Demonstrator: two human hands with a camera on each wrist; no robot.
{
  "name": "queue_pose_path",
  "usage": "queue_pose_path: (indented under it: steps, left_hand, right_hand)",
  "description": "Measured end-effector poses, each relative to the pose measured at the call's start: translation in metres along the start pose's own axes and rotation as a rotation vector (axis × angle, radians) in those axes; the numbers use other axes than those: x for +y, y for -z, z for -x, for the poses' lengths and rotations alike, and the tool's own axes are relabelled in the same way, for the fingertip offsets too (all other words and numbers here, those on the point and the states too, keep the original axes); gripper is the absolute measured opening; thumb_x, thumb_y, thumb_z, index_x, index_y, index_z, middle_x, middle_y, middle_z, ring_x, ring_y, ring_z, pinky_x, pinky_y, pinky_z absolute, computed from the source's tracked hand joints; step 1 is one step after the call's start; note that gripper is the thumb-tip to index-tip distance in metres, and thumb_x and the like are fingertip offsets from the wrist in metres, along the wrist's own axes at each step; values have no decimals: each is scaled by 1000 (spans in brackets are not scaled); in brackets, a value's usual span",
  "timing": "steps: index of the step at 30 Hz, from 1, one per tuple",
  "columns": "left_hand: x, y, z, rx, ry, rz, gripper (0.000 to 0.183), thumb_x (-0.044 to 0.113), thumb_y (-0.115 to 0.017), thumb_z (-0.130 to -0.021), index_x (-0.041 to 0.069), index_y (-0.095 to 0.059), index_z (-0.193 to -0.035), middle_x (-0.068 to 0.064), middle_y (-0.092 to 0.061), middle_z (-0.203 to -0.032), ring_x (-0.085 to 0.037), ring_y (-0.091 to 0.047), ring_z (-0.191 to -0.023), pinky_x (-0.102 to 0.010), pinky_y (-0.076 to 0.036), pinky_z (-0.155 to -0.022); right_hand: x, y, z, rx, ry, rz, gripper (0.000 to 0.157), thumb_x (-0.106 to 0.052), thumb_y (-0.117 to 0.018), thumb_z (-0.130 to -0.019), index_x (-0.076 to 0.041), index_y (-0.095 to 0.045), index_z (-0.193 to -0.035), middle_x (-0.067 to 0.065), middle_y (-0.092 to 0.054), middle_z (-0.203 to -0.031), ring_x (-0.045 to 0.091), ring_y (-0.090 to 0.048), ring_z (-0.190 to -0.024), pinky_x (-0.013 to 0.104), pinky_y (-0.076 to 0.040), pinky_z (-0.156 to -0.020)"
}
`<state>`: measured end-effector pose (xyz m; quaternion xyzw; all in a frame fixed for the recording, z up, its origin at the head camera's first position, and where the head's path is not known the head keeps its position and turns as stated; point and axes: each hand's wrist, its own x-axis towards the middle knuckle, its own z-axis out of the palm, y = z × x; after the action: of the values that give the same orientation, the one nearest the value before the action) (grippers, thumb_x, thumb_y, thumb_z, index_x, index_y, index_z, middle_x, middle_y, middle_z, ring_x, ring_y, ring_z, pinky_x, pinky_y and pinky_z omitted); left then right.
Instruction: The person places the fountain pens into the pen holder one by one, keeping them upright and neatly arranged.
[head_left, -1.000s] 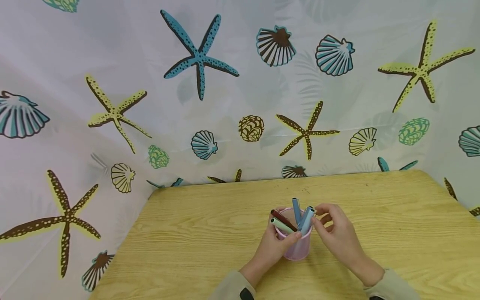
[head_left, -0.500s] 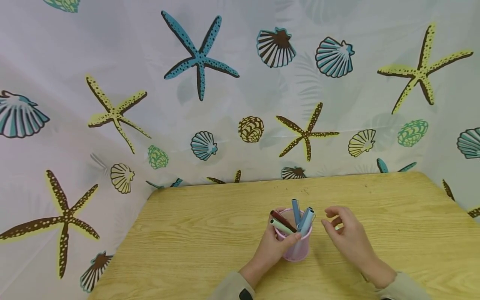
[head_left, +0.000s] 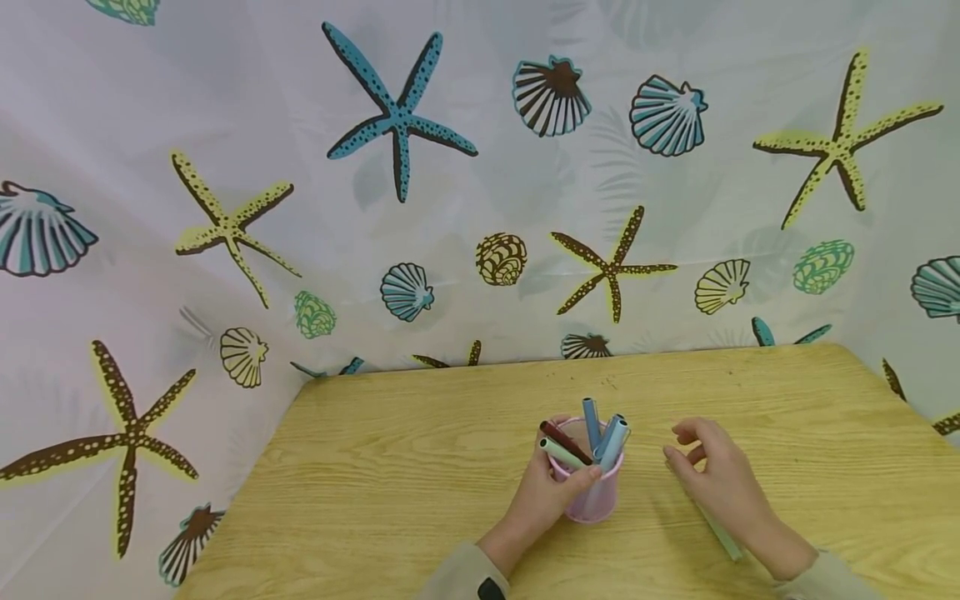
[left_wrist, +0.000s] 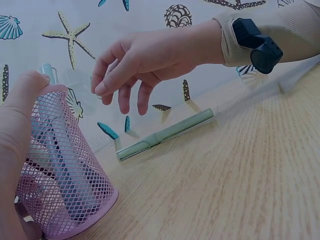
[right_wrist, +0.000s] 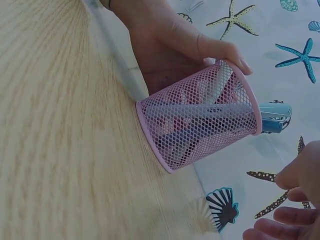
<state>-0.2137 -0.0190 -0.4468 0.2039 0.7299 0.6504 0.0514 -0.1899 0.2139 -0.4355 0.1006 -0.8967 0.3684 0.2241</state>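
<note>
My left hand (head_left: pixel 543 496) grips a pink mesh pen holder (head_left: pixel 592 502) that stands on the table, its thumb across the near rim. Several capped pens lean inside: a dark red pen (head_left: pixel 564 440), a pale green pen (head_left: pixel 562 452), a blue pen (head_left: pixel 592 421) and a light blue pen (head_left: pixel 613 446) among them. To the right of the holder, my right hand (head_left: pixel 723 483) hovers above the table with loosely bent fingers and nothing in them. Below it a green pen (left_wrist: pixel 165 136) lies flat on the wood, partly covered by the hand in the head view.
The wooden table (head_left: pixel 390 483) reaches back to a white curtain (head_left: pixel 465 183) printed with starfish and shells, which also closes off both sides. A dark wrist camera (left_wrist: pixel 257 45) sits on the right sleeve.
My right hand has moved right, away from the pens' tops at the holder's rim. The green pen on the table now shows beneath it. My left hand stays on the holder.
</note>
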Motion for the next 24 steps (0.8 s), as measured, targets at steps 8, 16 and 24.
queue_pose_path:
  steps: [8, 16, 24]
  left_hand:
    - [0, -1, 1, 3, 0, -8, 68, 26, -68, -84, 16, -29, -139, -9, -44, -130, -26, -46, -118, -43, -39, -96]
    - [2, -1, 0, 13, 5, -11, 68, 25, -68, -84, 14, -29, -138, -10, -44, -131, -25, -45, -119, -45, -38, -97]
    - [-27, -1, -11, 20, 12, 2, 68, 27, -69, -83, 25, -29, -139, -3, -44, -132, -20, -45, -119, -43, -38, -97]
  right_hand:
    - [8, 6, 1, -125, -121, 52, 28, -15, -65, -88, 3, -56, -107, 12, -57, -95, 15, -53, -69, 29, -46, -60]
    - [17, 8, 1, -238, -187, 128, 34, -21, -65, -87, 7, -56, -105, 12, -57, -89, 22, -54, -73, 37, -46, -62]
    - [26, 5, 1, -318, -244, 176, 39, -28, -63, -89, 8, -56, -102, 16, -58, -88, 24, -55, -74, 39, -46, -60]
